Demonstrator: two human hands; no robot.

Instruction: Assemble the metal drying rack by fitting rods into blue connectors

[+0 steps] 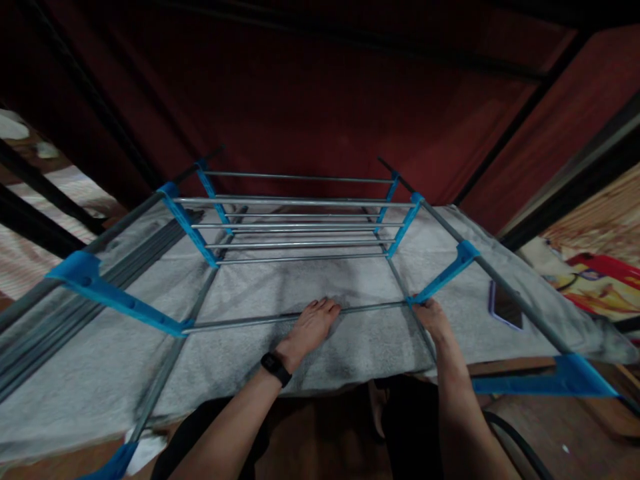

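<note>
A rack of grey metal tubes and blue plastic brackets lies before me. My left hand (316, 321), with a black band at the wrist, is closed over a thin crossbar (245, 323) near its middle. My right hand (432, 316) is closed at the crossbar's right end, around the lower end of a blue bracket (446, 273); its fingertips are partly hidden. At the left, the crossbar's other end meets another blue bracket (125, 303). Farther back, several crossbars (300, 227) span between more brackets.
The rack rests on a grey cloth (360, 353). Loose metal tubes (115, 283) lie at the left. A phone (506, 305) is on the cloth at the right, near a red and yellow package (600, 283). Dark bars and a dark red panel (320, 100) stand behind.
</note>
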